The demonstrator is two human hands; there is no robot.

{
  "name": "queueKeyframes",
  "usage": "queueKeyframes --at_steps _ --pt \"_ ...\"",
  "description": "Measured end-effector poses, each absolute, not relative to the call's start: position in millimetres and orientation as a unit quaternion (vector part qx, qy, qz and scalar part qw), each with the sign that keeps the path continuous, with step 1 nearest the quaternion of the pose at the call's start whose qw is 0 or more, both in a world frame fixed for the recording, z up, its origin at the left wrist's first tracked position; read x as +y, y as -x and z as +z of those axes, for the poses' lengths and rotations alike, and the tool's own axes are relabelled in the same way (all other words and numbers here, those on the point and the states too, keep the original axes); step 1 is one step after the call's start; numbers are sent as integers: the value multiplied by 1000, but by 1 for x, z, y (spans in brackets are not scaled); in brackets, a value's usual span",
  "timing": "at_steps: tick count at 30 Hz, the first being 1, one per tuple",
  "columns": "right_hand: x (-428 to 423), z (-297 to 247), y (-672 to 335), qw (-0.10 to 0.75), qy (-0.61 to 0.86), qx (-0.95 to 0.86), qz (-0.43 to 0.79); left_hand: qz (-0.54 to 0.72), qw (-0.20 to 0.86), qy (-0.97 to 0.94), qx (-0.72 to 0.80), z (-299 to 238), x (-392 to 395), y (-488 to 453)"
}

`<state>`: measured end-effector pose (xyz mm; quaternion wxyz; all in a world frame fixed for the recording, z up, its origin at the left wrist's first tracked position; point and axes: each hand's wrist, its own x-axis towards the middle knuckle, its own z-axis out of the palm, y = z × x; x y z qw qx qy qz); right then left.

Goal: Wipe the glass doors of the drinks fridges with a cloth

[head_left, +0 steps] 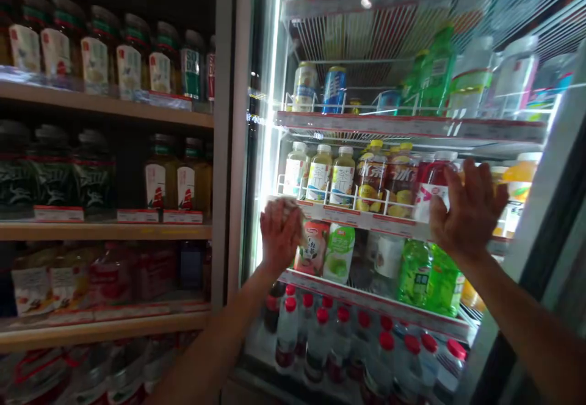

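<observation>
My left hand (280,234) is closed around a crumpled pale cloth (289,208) and presses it against the lit drinks fridge at the left end of its middle shelf rail (366,219). My right hand (467,210) is open, its fingers spread and flat, in front of a red-labelled bottle (433,182) at the right end of the same shelf. I cannot tell whether the hands touch door glass or the shelf itself. Tea bottles with white caps (319,173) stand between the hands.
Green bottles (423,274) and red-capped water bottles (320,338) fill the fridge's lower shelves, cans (334,89) the upper one. The fridge's door frame (540,210) slants at the right. Wooden shelves (105,231) of jars and bottles stand in shadow at the left.
</observation>
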<state>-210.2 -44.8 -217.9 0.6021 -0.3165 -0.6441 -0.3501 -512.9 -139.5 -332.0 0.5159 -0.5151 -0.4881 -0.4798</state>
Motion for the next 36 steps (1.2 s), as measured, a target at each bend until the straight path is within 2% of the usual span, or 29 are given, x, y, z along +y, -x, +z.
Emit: queueKeyframes --at_steps 5,12,19,26,33,36 --pt "-44 -220 208 597 315 -645 -360 -358 515 649 -432 -384 -144 488" --pt "-42 -225 207 593 320 -639 -370 -456 499 469 -569 -414 -160 538" --pt "-43 -225 207 595 312 -642 -368 -384 498 638 -444 -452 -147 477" --pt "-38 -231 205 592 305 -634 -394 -497 491 495 -516 -387 -141 503" --pt "-39 -233 204 588 309 -635 -394 -408 527 631 -396 -345 -120 457" --pt "-36 -235 203 581 304 -640 -400 -473 520 547 -455 -329 -123 488"
